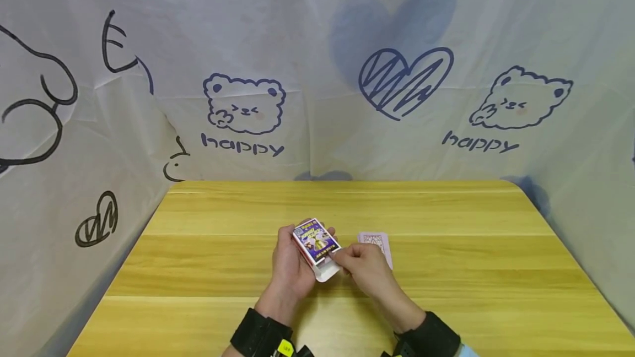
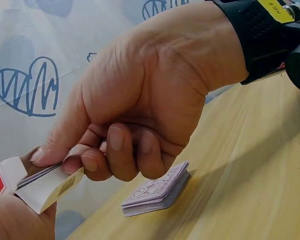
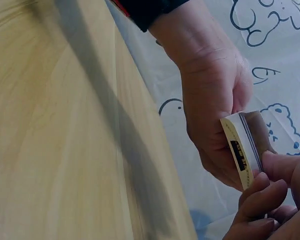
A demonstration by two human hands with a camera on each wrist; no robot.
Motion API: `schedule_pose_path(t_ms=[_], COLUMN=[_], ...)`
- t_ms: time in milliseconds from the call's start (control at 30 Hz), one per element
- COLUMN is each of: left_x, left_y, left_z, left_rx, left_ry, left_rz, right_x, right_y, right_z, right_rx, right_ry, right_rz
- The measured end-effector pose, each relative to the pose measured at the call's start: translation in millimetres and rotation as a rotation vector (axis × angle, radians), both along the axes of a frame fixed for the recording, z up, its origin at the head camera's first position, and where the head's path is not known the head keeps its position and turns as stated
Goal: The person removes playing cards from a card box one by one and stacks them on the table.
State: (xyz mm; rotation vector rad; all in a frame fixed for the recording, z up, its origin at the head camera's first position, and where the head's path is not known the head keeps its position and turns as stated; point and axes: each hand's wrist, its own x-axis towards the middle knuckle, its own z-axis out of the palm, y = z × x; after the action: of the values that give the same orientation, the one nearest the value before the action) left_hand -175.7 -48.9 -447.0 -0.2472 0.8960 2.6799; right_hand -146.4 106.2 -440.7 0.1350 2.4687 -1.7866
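The left hand (image 3: 215,95) reaches down from the top and grips a card box (image 3: 245,150) over the wooden table (image 3: 55,130). The right hand (image 3: 270,205), low at the right, pinches the box's open end. Behind hangs a white sheet (image 3: 285,60) with blue drawings.

Purple card box (image 1: 315,242) held above table, flap open; card stack (image 1: 378,245) flat beside.

Smooth yellow wooden counter (image 1: 446,269) with a soft sheen and visible grain, small glossy printed cardboard card box (image 1: 316,242) with a matt white flap, stack of smooth pink-backed paper cards (image 2: 157,190), thin creased white printed cloth backdrop (image 1: 317,70), matt black wrist straps (image 1: 260,332)
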Motion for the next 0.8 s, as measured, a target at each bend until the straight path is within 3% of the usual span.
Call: schedule_pose_path(t_ms=[267, 800], left_x=[-1.3, -4.0], left_y=[-2.2, -5.8], left_z=[-1.0, -2.2], left_rx=[-0.008, -0.009], left_ry=[0.015, -0.004], left_rz=[0.042, 0.011], right_x=[-0.2, -0.3], right_y=[1.2, 6.0], right_z=[-1.4, -0.1], right_rx=[-0.219, -0.208], right_ry=[-0.093, -0.118], right_rz=[0.043, 0.084])
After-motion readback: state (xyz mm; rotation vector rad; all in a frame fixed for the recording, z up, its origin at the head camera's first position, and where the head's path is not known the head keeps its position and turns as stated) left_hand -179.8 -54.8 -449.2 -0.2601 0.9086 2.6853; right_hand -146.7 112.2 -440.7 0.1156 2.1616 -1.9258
